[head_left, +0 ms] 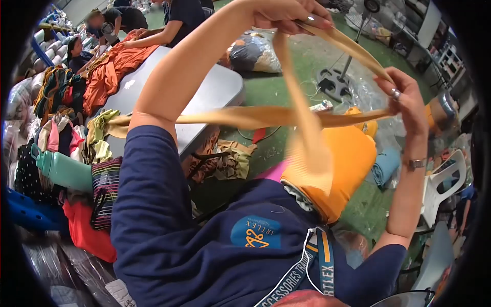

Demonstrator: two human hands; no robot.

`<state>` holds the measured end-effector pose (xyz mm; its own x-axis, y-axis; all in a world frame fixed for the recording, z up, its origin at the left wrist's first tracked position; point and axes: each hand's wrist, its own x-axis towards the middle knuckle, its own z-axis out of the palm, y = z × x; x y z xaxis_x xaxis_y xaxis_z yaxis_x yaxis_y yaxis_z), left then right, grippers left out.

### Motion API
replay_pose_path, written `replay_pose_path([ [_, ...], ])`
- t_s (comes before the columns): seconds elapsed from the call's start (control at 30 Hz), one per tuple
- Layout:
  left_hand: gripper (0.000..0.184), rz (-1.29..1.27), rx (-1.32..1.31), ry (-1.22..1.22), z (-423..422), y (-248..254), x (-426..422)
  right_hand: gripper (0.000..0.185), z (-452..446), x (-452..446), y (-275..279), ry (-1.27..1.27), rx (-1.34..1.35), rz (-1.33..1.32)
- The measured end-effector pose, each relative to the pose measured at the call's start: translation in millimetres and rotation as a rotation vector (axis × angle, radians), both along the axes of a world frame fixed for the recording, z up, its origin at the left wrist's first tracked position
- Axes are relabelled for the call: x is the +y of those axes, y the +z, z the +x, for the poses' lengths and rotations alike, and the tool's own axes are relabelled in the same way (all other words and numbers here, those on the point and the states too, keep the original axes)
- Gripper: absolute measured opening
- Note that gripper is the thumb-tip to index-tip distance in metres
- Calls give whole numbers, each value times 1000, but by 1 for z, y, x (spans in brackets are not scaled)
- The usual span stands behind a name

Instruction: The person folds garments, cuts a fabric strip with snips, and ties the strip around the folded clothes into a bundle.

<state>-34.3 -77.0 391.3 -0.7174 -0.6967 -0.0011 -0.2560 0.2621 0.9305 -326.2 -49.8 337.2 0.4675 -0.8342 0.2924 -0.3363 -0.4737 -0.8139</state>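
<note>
A long tan fabric strip (240, 116) is stretched between my two raised hands. My left hand (291, 15), at the top of the view, is closed on the strip, and one length hangs from it, blurred by motion. My right hand (404, 97), at the upper right, wears a ring and pinches the strip between thumb and fingers. From there another length runs left, passing behind my left arm toward the cloth heap. Below the strip, in front of my body, sits a bulky orange-yellow cloth bundle (345, 163).
A grey table (215, 92) bears orange cloth (110, 71), handled by several people. Left are heaped fabrics, a mint-green bottle (64, 171) and a striped pouch (106, 194). A stand base (335, 84), a stuffed plastic bag (254, 52) and a white chair (445, 179) stand around.
</note>
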Motion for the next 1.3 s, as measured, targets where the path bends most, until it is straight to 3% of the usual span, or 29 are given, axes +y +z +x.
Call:
replay_pose_path([
  [0.1, 24, -57, -94, 71, 25, -20, -13, 20, -45, -15, -7, -7, -150, 129],
  [0.17, 25, 79, -149, -214, 37, -26, -14, 21, -65, -26, -7, 24, -170, 98],
  [0.2, 26, 57, -145, -237, 39, -36, -16, 26, -62, -22, -1, -23, -171, 64],
  [0.3, 32, -72, -209, 64, 50, -61, -13, 41, -90, -50, 5, -137, 96, -220],
  [0.33, 32, -62, -205, 53, 47, -69, -12, 39, -108, -63, 6, -196, 145, -213],
  [0.4, 35, 29, -263, 147, 43, -87, -11, 33, -121, -73, 2, -280, -11, -226],
  [0.43, 36, 95, -76, 270, 34, -113, -14, 29, -123, -73, 0, -355, -66, -190],
  [0.47, 36, 49, -212, 265, 24, -118, -7, 30, -112, -65, -2, -339, -261, -62],
  [0.5, 38, 62, -307, 108, 19, -139, -20, 31, -125, -73, -3, -184, -341, 84],
  [0.53, 38, 128, -174, 94, 3, -152, -7, 33, -138, -80, -5, -47, -411, 242],
  [0.63, 30, 53, -98, -51, -32, -187, 13, 31, -166, -85, -17, -157, -266, 132],
  [0.67, 24, -130, -236, -124, -35, -191, 16, 30, -180, -93, -20, -199, -195, 78],
  [0.73, 25, -195, -166, -37, -38, -210, 26, 29, -212, -107, -21, -266, -29, -38],
  [0.83, 21, -152, -159, 43, -24, -196, 54, 28, -249, -128, -20, -347, 221, -190],
  [0.87, 19, -322, -85, 106, -19, -199, 60, 28, -257, -133, -21, -364, 291, -222],
  [1.0, 15, -207, 12, 154, 18, -141, 106, 27, -265, -138, -53, -334, 442, -196],
  [1.03, 14, -163, 24, 182, 25, -132, 112, 24, -259, -137, -79, -309, 318, -121],
  [1.07, 13, -280, 118, 189, 33, -138, 110, 20, -245, -132, -97, -283, 195, -45],
  [1.13, 13, -371, 2, 283, 50, -117, 125, 21, -201, -109, -108, -274, 282, 36],
  [1.17, 13, -400, 6, 355, 59, -117, 126, 24, -185, -105, -111, -300, 28, 306],
  [1.2, 12, -426, 12, 419, 67, -117, 125, 26, -170, -94, -112, -272, -114, 384],
  [1.23, 12, -432, -34, 472, 74, -114, 124, 29, -156, -85, -121, -99, -286, 325],
  [1.3, 14, -409, -113, 527, 85, -112, 120, 32, -136, -86, -125, -136, -361, 398],
])
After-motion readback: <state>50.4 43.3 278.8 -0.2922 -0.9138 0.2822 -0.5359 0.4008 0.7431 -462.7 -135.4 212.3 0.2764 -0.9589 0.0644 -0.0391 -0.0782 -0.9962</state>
